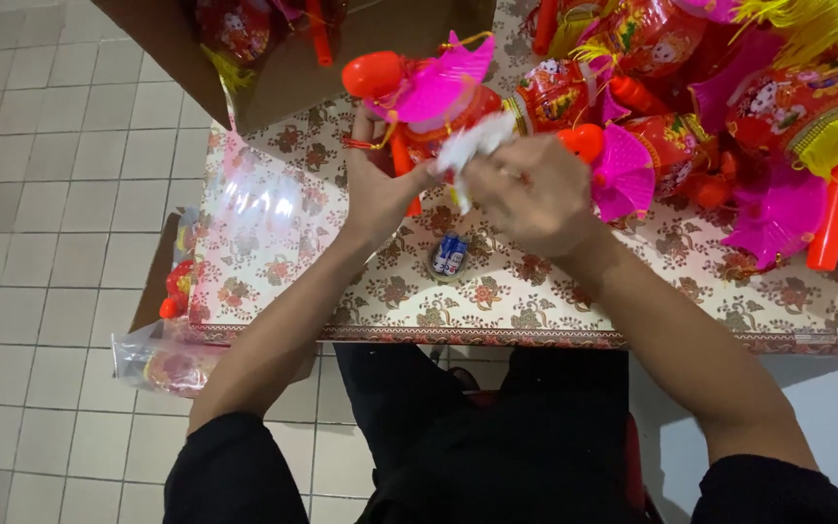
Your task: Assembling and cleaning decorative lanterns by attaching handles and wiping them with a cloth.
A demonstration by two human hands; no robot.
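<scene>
A: Where is the toy lantern relative to the hands?

B: The red and pink toy lantern [426,97] is held up over the table [535,301], just above and between both hands. The left hand [377,184] is closed around its lower part, with the fingers wrapped about the orange stick under the body. The lantern's orange knob and pink fan-shaped piece stick out above that hand.

A: And the right hand?

B: The right hand [532,194] sits just beside the lantern on its right side, fingers pinched shut on a scrap of white paper [472,147] that touches the lantern's body. The back of the hand faces the camera, so the fingertips are mostly hidden.

A: What else is on the table?

B: A small roll of tape with a blue and white inside [449,257] lies on the flowered cloth, just below both hands. A heap of similar lanterns [729,116] fills the right far part of the table, near the right hand.

A: Any containers?

B: A brown cardboard box [293,68] stands open at the far left edge of the table; more red lanterns and an orange stick show inside it. Low on the left, beside the table, a clear plastic bag [162,359] holds something red and yellow, too blurred to tell exactly
</scene>
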